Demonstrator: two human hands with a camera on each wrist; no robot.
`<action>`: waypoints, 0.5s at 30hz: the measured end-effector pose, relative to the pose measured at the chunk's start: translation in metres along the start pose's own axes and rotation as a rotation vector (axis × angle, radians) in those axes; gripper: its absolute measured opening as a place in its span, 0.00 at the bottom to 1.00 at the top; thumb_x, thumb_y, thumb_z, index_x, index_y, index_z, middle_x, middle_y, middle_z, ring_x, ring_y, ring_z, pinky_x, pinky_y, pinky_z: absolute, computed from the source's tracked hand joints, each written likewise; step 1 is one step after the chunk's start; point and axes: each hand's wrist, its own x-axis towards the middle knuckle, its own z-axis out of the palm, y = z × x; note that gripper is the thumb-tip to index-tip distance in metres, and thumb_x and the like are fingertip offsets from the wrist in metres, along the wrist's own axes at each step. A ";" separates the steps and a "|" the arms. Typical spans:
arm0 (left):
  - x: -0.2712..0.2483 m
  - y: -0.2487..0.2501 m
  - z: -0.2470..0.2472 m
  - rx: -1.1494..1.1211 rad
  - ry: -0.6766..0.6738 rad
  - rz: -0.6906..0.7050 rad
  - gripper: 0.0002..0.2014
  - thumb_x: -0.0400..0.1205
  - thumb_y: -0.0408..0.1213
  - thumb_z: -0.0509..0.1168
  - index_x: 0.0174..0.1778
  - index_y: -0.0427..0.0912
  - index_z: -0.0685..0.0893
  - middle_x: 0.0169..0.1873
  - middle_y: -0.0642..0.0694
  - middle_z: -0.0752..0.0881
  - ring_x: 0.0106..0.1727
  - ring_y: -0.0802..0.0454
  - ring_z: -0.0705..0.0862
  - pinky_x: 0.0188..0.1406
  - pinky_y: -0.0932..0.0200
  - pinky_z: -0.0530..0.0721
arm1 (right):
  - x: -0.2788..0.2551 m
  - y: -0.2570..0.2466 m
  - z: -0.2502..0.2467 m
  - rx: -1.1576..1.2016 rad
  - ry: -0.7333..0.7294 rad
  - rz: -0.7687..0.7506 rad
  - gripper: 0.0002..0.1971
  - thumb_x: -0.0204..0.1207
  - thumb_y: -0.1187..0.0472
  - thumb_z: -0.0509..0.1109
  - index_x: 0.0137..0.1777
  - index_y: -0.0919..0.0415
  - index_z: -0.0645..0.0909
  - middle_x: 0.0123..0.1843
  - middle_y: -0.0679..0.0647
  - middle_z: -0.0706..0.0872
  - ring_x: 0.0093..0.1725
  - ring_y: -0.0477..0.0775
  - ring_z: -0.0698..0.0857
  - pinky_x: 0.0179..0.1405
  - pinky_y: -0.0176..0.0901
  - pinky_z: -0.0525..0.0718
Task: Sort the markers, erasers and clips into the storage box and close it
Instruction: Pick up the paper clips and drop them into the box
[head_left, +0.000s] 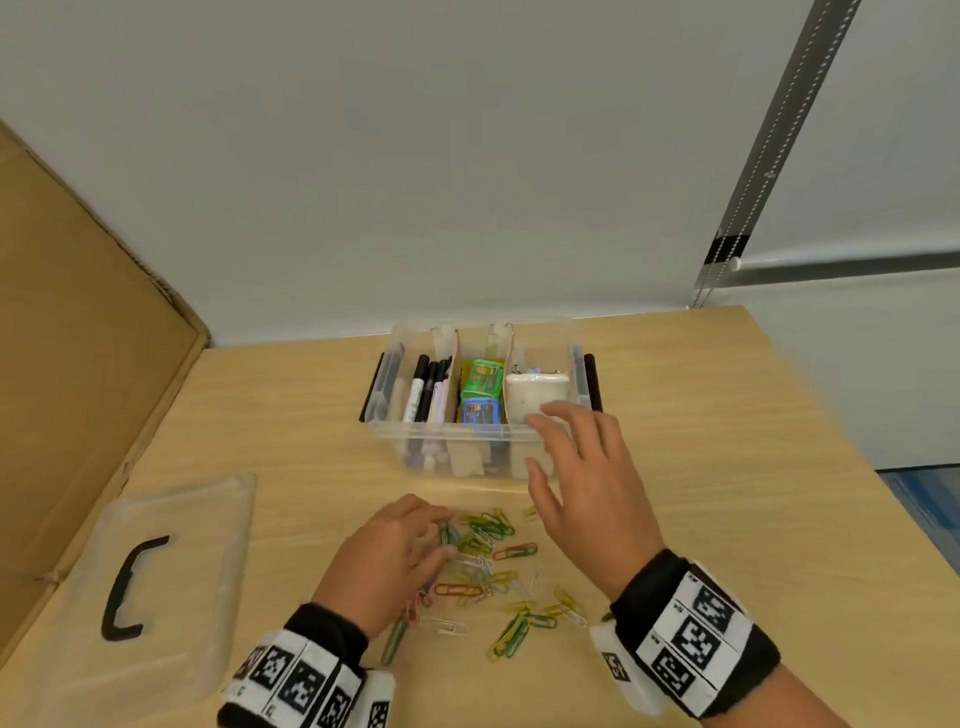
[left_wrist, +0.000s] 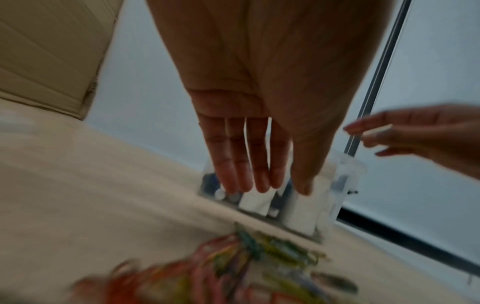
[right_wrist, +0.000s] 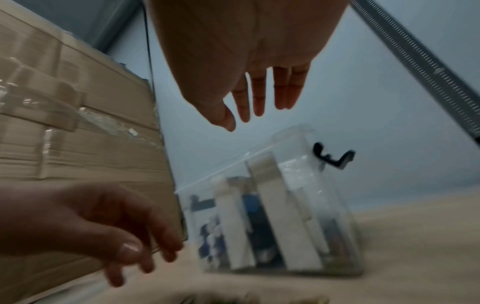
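The clear storage box (head_left: 395, 447) stands open at the back of the table. Its left compartment holds markers (head_left: 427, 387), the middle one green and blue erasers (head_left: 482, 395), and the right one a white block (head_left: 532, 392). Several coloured paper clips (head_left: 511, 552) lie scattered on the table in front of it. My left hand (head_left: 431, 540) hovers over the left edge of the pile, and in the left wrist view its fingers (left_wrist: 235, 174) are straight and hold nothing. My right hand (head_left: 550, 441) is raised before the box's right compartment, fingers (right_wrist: 259, 98) spread and empty.
The box's clear lid (head_left: 208, 519) with a black handle (head_left: 130, 587) lies flat at the front left. A large cardboard sheet (head_left: 78, 364) leans along the left side. The table's edge (head_left: 831, 426) runs down the right, with a grey wall behind.
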 end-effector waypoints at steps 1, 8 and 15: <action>-0.004 -0.006 0.006 0.020 -0.052 -0.014 0.23 0.78 0.53 0.67 0.70 0.62 0.74 0.58 0.63 0.76 0.58 0.64 0.76 0.56 0.63 0.81 | -0.007 -0.009 0.003 0.040 -0.053 -0.061 0.18 0.79 0.52 0.62 0.68 0.55 0.74 0.63 0.50 0.76 0.61 0.52 0.75 0.58 0.43 0.81; 0.004 -0.016 0.027 0.172 -0.224 -0.065 0.50 0.67 0.58 0.74 0.82 0.52 0.55 0.72 0.56 0.64 0.71 0.54 0.63 0.72 0.57 0.71 | -0.033 -0.014 0.057 0.007 -0.778 0.037 0.51 0.66 0.34 0.71 0.83 0.55 0.52 0.76 0.53 0.61 0.73 0.57 0.62 0.73 0.49 0.69; 0.019 -0.015 0.030 0.084 -0.167 -0.013 0.25 0.76 0.47 0.70 0.70 0.53 0.75 0.59 0.54 0.74 0.61 0.54 0.75 0.62 0.57 0.77 | -0.023 -0.022 0.073 0.068 -0.674 0.112 0.21 0.79 0.51 0.66 0.69 0.53 0.69 0.66 0.53 0.68 0.64 0.57 0.70 0.62 0.46 0.75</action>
